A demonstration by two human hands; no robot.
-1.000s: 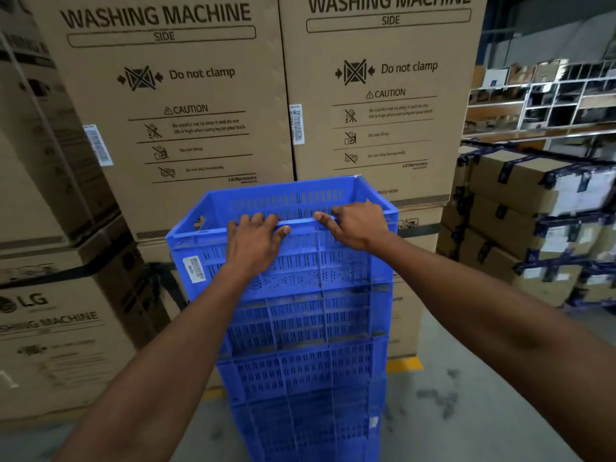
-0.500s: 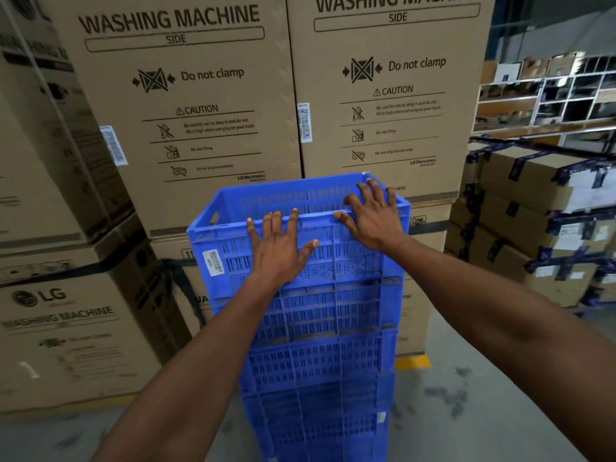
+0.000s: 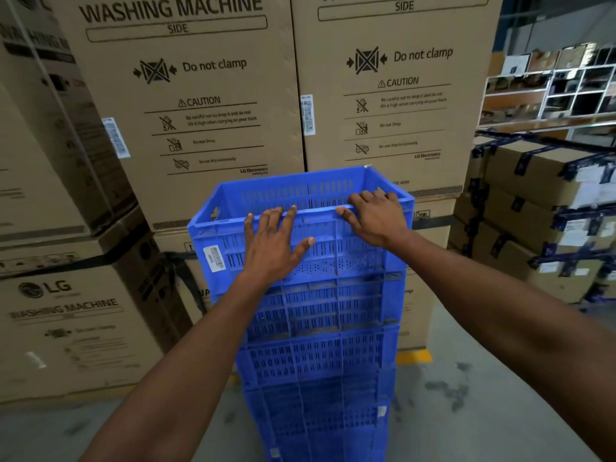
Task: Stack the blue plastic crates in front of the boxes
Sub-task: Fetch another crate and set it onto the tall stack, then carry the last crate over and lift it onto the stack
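So there's a stack of blue crates [image 3: 316, 345] standing on the grey concrete floor [image 3: 483, 411], right in front of a wall of big cardboard washing machine boxes [image 3: 200, 95]. The top crate [image 3: 360, 258] sits on the stack, open side up and empty as far as I can see, with a white barcode label [image 3: 215, 258] on its near wall toward 9 o'clock. Both hands are on that top crate's near side. The left hand [image 3: 273, 248] lies flat against the near wall, fingers straight and spread, fingertips reaching up to the rim and the thumb pointing off toward 3 o'clock, so it's pressing, not gripping. The right hand [image 3: 376, 218] is on the rim closer to the corner at 3 o'clock, fingers bent over the top edge and thumb stretched out along the rim toward the left hand; looks like a light hold on the edge. The two hands are near each other but not touching. Off at 3 o'clock there's a pile of smaller brown cartons [image 3: 540, 208] wrapped with dark blue tape, and behind those at 2 o'clock some shelving [image 3: 550, 91], too blurry to make out what's on it. A bit of yellow floor marking [image 3: 413, 356] peeks out beside the stack's base.
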